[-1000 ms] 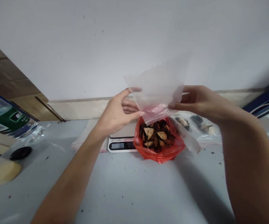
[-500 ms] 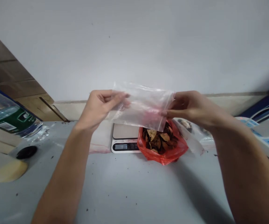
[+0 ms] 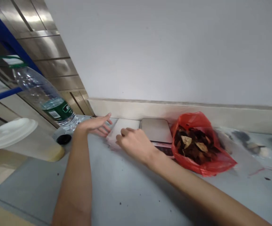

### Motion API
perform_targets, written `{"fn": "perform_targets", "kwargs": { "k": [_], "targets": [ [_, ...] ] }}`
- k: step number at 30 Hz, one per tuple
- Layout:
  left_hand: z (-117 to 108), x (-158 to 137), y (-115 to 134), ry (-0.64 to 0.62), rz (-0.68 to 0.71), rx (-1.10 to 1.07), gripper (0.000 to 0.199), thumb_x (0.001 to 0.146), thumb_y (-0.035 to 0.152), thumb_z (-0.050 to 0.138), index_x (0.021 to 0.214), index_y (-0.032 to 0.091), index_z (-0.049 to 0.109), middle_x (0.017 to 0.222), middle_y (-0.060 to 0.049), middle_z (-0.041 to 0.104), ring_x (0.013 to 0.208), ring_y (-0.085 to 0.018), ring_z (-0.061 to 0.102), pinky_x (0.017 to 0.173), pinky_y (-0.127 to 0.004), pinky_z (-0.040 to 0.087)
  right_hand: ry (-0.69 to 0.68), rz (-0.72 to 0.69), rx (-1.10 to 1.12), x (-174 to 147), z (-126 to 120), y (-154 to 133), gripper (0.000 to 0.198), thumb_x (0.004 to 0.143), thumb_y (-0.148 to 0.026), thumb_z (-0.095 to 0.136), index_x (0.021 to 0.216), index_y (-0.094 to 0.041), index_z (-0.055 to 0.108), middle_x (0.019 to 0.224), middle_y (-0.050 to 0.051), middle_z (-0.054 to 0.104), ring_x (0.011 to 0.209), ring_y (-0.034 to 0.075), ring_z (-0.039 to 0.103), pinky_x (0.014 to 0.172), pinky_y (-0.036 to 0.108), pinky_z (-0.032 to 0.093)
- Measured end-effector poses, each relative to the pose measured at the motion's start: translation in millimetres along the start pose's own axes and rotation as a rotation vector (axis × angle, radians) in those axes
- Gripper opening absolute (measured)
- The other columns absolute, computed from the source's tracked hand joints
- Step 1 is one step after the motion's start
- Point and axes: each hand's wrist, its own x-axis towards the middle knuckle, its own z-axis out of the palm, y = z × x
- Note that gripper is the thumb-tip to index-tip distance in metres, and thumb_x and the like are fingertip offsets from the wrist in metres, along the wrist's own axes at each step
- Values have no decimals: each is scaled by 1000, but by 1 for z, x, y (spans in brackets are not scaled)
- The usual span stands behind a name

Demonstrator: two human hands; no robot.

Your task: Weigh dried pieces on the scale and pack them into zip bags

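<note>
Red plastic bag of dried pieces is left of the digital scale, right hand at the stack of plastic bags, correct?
No: the head view shows the red plastic bag of dried pieces right of the digital scale; the right hand is at the stack of plastic bags.

Indoor work corner, home or small shop; cannot tell which. Table (image 3: 117,194) stands against a plain white wall (image 3: 173,53), bearing flat scale (image 3: 156,129), plastic bags (image 3: 127,124), dried brown pieces (image 3: 198,155), water bottle (image 3: 58,110) and lidded cup (image 3: 35,139).
</note>
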Motion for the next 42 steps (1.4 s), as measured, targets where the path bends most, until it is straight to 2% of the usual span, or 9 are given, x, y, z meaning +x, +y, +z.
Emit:
{"fn": "perform_targets", "kwargs": {
  "k": [8,17,23,26,29,32,34,37,42],
  "targets": [
    [17,21,19,17,252,331,37,72,46,73,101,23,69,101,-5,74,106,-26,71,90,-31,54,-108,23,-35,-3,32,-8,38,104,-4,47,124,-16,78,114,17,78,110,27,75,80,34,62],
    [56,36,31,-87,200,567,78,79,59,70,150,29,58,141,-12,63,112,-30,70,102,-40,53,-74,5,-4,-16,39,-11,41,104,-1,45,136,-3,70,127,24,73,125,31,68,99,44,61],
    [67,29,46,-72,97,709,98,84,69,65,170,33,34,167,-20,44,140,-42,59,109,-49,51,-140,-126,355,-59,-2,35,20,103,-20,64,114,-15,80,116,12,80,106,26,76,90,35,58],
    [65,22,58,-50,77,761,95,87,65,62,171,29,33,163,-22,50,138,-44,61,108,-51,51,33,60,442,-99,-35,77,20,103,-21,58,102,-20,79,96,5,81,88,20,75,80,31,54],
    [65,12,75,-12,101,792,89,94,54,57,173,26,26,151,-20,63,130,-39,68,109,-49,50,194,540,249,-141,-57,121,11,93,-29,66,97,-21,73,98,7,79,88,23,73,76,33,53],
    [77,-1,101,96,277,765,76,98,48,52,169,23,39,139,-16,72,123,-34,70,108,-45,50,31,914,242,-172,-62,154,36,82,-39,77,111,-19,70,113,14,79,98,31,74,78,39,57],
    [96,-12,122,115,535,661,59,98,43,54,153,23,61,136,-12,74,124,-31,69,107,-41,51,-107,1010,345,-182,-60,166,43,79,-35,77,117,-18,68,117,16,78,99,32,75,77,39,59],
    [137,-24,148,-85,839,507,38,101,40,56,129,24,76,123,-6,78,110,-25,71,97,-34,54,-191,1052,461,-186,-59,174,39,78,-19,67,118,-20,66,103,11,81,90,29,78,73,37,60],
    [191,-15,162,-299,888,626,27,104,33,61,124,26,79,137,-6,68,122,-24,65,101,-34,52,-45,1081,429,-189,-71,175,35,75,-12,63,106,-22,74,88,8,81,89,32,77,80,41,60]
  ]
}}
